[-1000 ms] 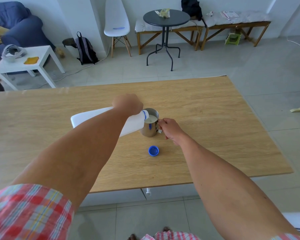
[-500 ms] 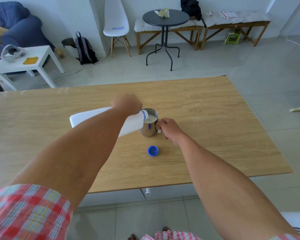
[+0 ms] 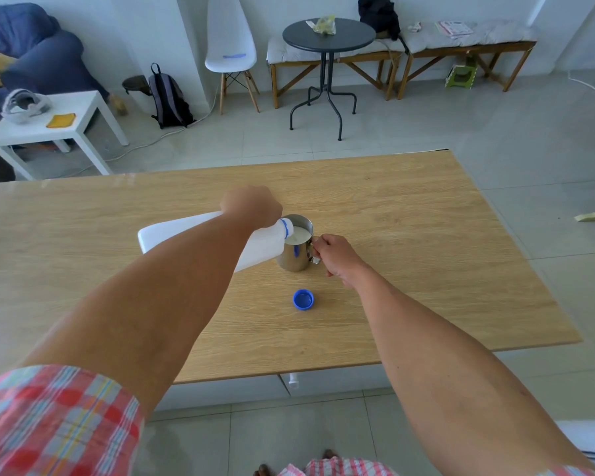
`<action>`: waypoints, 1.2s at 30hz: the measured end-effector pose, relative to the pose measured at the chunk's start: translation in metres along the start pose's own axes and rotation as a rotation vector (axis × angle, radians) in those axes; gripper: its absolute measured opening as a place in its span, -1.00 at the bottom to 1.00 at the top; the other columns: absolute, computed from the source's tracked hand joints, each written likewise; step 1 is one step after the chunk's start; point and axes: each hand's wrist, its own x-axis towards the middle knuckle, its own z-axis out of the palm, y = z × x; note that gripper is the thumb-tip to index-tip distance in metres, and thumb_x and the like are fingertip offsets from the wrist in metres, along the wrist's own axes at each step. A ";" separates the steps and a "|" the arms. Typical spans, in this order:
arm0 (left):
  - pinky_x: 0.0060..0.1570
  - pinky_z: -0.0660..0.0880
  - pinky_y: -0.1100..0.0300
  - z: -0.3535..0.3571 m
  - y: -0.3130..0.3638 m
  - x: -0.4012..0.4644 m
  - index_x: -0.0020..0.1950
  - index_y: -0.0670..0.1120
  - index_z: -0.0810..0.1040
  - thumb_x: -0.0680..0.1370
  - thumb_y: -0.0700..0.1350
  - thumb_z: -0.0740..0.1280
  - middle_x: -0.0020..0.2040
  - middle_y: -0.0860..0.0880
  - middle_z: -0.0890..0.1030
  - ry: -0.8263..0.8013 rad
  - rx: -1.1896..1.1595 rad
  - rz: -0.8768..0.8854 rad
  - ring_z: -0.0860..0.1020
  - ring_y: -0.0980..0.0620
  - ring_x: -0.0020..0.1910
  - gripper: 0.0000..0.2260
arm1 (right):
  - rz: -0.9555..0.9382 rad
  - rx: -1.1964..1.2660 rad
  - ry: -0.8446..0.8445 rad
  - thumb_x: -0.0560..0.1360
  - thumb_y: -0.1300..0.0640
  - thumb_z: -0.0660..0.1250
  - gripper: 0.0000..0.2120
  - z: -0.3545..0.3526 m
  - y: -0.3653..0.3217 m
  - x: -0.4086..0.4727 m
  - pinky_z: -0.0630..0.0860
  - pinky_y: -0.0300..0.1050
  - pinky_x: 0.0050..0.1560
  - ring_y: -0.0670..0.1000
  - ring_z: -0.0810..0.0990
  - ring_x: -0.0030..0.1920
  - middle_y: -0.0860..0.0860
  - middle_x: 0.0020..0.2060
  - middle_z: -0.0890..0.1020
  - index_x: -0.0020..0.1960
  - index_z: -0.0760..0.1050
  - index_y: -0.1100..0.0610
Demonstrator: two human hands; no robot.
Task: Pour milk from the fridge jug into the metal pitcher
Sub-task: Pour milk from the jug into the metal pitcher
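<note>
left hand (image 3: 251, 206) is wrapped round the neck end of the white plastic milk jug (image 3: 200, 235), knuckles up. jug is tipped close to horizontal, base pointing to 9 o'clock, blue-ringed mouth at 3 o'clock, sitting right over the rim of the small shiny steel pitcher (image 3: 298, 247). mouth and rim look to be touching or just shy of it, the view is too coarse to say which.

pitcher stands upright on the light wood-grain table (image 3: 409, 235), roughly mid-table. white milk is visible inside, surface fairly high in the cup.

right hand (image 3: 337, 257) sits at the pitcher's 3 o'clock, fingers curled onto the pitcher's handle (image 3: 315, 250), pinching it. forearm runs back toward 5 o'clock.

round blue plastic cap (image 3: 303, 299) lies on the table at 6 o'clock from the pitcher, open side up, near it but apart, touching neither hand.

both arms bare up to red-and-white checked sleeves (image 3: 55, 424) at the lower frame edge.

beyond the table's 12 o'clock edge: round dark metal side table (image 3: 328, 34), white moulded chair (image 3: 231, 39), wooden bench with grey cushion (image 3: 468, 39). at 10 o'clock a low white square table (image 3: 76, 128), a dark backpack (image 3: 169, 97) leaning on the wall, and a blue sofa (image 3: 31, 49).
</note>
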 end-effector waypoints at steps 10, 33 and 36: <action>-0.20 0.39 0.06 0.000 0.001 0.002 0.02 -0.11 0.53 0.64 -0.03 0.17 -0.18 -0.07 0.51 -0.006 0.012 -0.003 0.50 -0.07 -0.21 -0.79 | -0.001 -0.001 -0.003 0.71 0.07 0.16 -0.64 0.000 0.001 0.001 0.33 -0.14 -0.38 -0.04 0.35 -0.36 -0.01 -0.35 0.42 -0.25 0.42 0.10; -0.24 0.38 0.08 -0.001 0.003 0.003 0.00 -0.09 0.54 0.62 -0.04 0.18 -0.16 -0.06 0.54 -0.012 0.032 -0.002 0.52 -0.07 -0.22 -0.80 | 0.014 0.002 0.001 0.70 0.05 0.17 -0.65 0.001 0.004 0.005 0.32 -0.13 -0.39 -0.03 0.33 -0.37 0.00 -0.34 0.42 -0.24 0.40 0.11; -0.26 0.38 0.08 -0.001 0.003 0.003 -0.03 -0.10 0.53 0.62 -0.05 0.17 -0.16 -0.06 0.54 -0.016 0.032 -0.006 0.48 -0.05 -0.28 -0.81 | 0.013 0.000 0.000 0.70 0.05 0.17 -0.66 0.001 0.004 0.006 0.32 -0.14 -0.40 -0.03 0.33 -0.37 0.00 -0.34 0.42 -0.23 0.40 0.10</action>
